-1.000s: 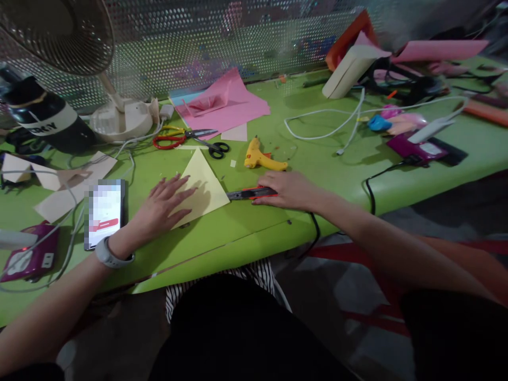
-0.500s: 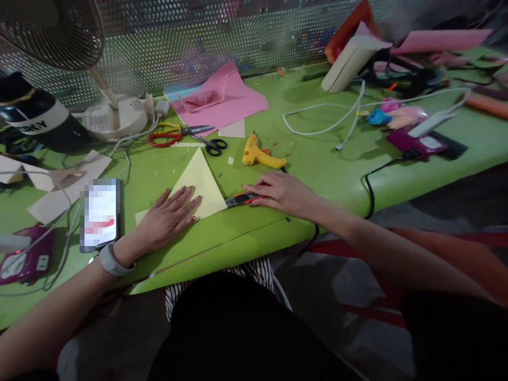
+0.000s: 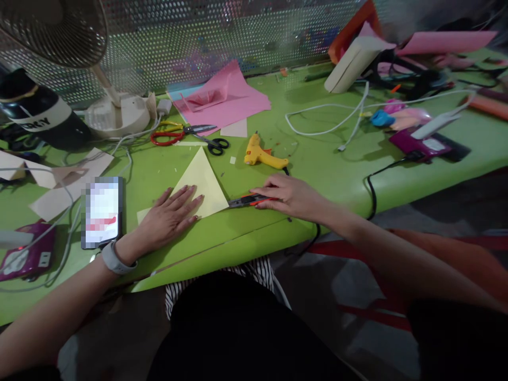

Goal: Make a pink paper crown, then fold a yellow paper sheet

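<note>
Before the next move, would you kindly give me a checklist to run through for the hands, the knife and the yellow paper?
1. Left hand flat on the yellow paper: ok.
2. Utility knife held in the right hand: ok.
3. Left fingers away from the knife's tip, which is at the paper's right corner: ok.
4. Glue gun and black-handled scissors off the yellow paper: ok.
5. Tabletop free of loose scraps: not ok, a small pale scrap lies left of the glue gun.
6. Knife's tip under a paper layer: cannot tell.
</note>
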`<state>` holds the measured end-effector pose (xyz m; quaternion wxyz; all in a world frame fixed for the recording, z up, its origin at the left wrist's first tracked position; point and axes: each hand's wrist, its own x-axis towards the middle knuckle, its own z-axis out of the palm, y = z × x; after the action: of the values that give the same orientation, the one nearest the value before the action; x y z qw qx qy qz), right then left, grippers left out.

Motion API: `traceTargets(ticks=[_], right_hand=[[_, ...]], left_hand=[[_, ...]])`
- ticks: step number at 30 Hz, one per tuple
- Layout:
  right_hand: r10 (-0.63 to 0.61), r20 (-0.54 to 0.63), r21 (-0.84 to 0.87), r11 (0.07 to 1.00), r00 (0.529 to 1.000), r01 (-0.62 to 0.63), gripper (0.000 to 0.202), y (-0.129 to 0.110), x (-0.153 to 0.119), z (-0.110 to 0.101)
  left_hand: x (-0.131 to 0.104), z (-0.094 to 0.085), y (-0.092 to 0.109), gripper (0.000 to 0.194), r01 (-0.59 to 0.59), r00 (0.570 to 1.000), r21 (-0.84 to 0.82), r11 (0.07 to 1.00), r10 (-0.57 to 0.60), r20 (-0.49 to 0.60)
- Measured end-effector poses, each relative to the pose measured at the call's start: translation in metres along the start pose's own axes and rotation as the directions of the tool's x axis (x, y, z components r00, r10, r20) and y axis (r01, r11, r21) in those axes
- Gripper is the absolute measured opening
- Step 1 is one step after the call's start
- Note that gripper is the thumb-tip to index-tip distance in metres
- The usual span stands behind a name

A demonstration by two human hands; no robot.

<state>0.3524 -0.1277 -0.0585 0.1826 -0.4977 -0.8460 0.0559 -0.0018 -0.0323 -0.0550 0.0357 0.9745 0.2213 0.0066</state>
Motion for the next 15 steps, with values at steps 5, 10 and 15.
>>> traceTargets(ticks=[5,10,15], right_hand=[[0.008,0.018,-0.018,1.0,1.0,-0.008,0.041,-0.01,0.004,0.001],[0.012,0.033,-0.02,1.0,0.999,-0.011,0.04,-0.014,0.0,0.0],[-0.006,-0.019,-0.066,0.998,1.0,0.004,0.041,-0.021,0.005,0.007]], left_hand=[[0.0,0.001,0.0,0.054,0.0,1.0,0.017,1.0,0.0,0.005],[0.001,0.002,0.0,0.053,-0.003,1.0,0.02,1.0,0.003,-0.007],[0.001,0.002,0.0,0.053,-0.001,1.0,0.017,1.0,0.001,-0.007]])
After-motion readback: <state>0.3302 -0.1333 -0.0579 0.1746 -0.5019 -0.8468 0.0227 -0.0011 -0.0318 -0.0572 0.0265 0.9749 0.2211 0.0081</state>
